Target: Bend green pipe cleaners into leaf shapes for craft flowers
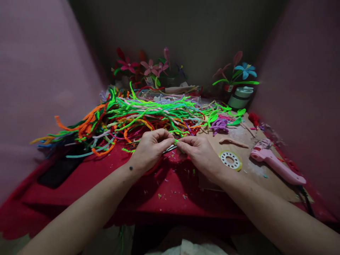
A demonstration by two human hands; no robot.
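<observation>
My left hand (151,147) and my right hand (199,152) meet fingertip to fingertip over the middle of the table. Between them is a small bright green piece of pipe cleaner (176,141), pinched from both sides and mostly hidden by the fingers. Just below the fingertips lie scissors (170,149), partly covered by my left hand. Behind both hands spreads a large heap of fuzzy pipe cleaners (159,109) in green, orange, red, white and other colours.
On the right, a board (212,147) carries a tape roll (230,161), a pink glue gun (276,161), a purple pipe-cleaner bundle (220,126) and green leaf shapes (212,117). A dark phone (60,170) lies left. Pipe-cleaner flowers (150,67) and a pale green jar (240,97) stand behind.
</observation>
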